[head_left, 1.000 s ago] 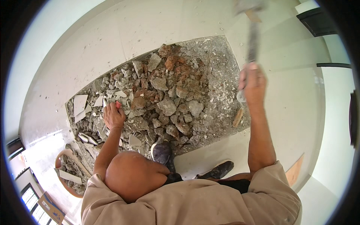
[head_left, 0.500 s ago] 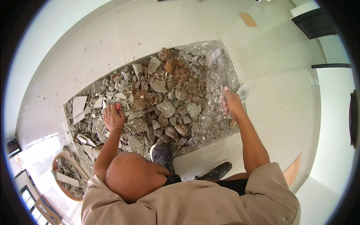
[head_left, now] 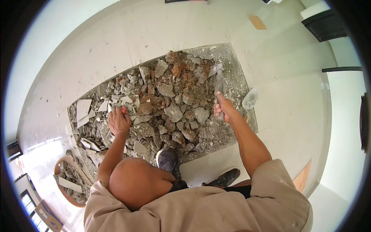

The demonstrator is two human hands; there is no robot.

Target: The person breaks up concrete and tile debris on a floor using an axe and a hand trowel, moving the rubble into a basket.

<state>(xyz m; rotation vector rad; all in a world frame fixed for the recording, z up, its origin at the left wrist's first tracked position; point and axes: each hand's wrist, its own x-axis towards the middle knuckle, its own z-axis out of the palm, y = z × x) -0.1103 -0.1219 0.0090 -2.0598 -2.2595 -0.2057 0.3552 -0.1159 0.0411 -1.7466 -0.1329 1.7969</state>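
My right hand (head_left: 227, 110) is closed round the handle of a hammer (head_left: 218, 82), whose head is smeared by motion. The head is down at the right edge of a heap of broken concrete (head_left: 173, 113), beside the flat grey bed. My left hand (head_left: 120, 123) leans on the left part of the rubble with curled fingers. A small red thing (head_left: 124, 110) shows beside its thumb; the rest is hidden. Broken pale tile pieces (head_left: 83, 109) lie left of that hand. Just right of my right hand, a trowel (head_left: 250, 99) lies at the pit's edge.
Pale floor tiles (head_left: 286, 96) surround the opened rectangle. A tan tub (head_left: 62, 195) of rubble stands at the lower left. My shoe (head_left: 168, 160) is at the rubble's near edge. A cardboard piece (head_left: 257, 22) lies at the far right, a dark-and-red tool (head_left: 185, 1) at the far edge.
The hammer has come down and to the left, from over the grey bed to the edge of the rubble. My left hand stays in place.
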